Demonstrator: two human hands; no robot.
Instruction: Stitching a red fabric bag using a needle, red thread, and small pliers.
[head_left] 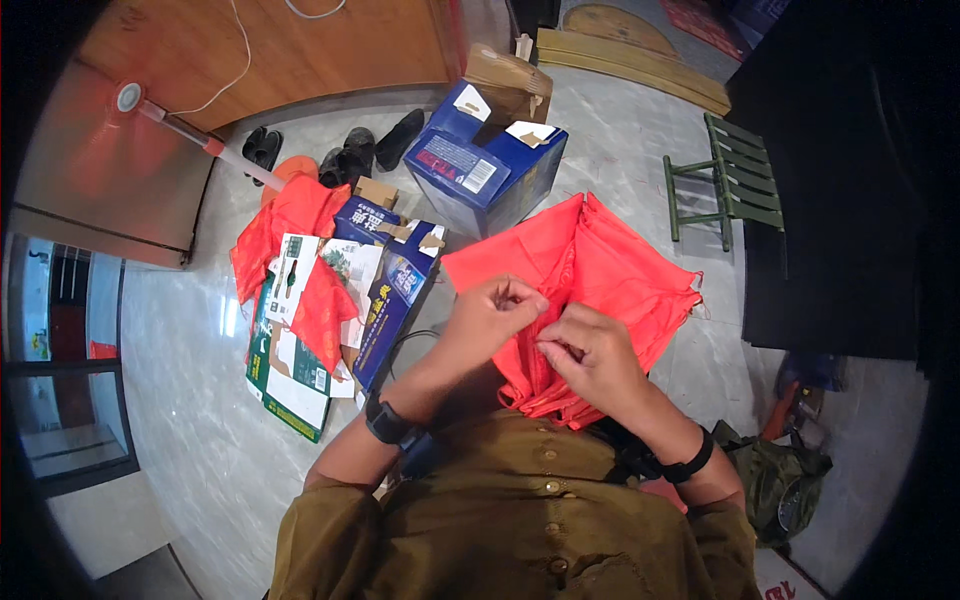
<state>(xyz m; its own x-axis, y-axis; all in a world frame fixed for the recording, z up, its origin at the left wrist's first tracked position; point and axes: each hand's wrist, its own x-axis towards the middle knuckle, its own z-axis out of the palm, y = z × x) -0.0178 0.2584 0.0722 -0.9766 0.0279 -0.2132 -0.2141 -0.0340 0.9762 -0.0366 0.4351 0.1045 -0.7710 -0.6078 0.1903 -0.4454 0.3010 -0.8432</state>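
Note:
A bright red cloth piece (635, 275) with pleats gathered along its middle spreads out before me, its lower folds bunched near my lap. Over its left part is my left hand (497, 312), fingers curled into a pinch. My right hand (590, 350) is just right of it and lower, above the gathered folds, with thumb and forefinger pressed together. The two hands are close but apart. Whatever is between the fingertips is too small to make out, and whether they grip the cloth itself does not show.
An open blue carton (480, 175) stands beyond the cloth. To the left lie flattened cartons (385, 300) with red cloth pieces (320, 310) on top. Several dark shoes (350, 155) sit behind. A green folding stool (735, 185) is at right, a dark green bag (785, 490) near my right elbow.

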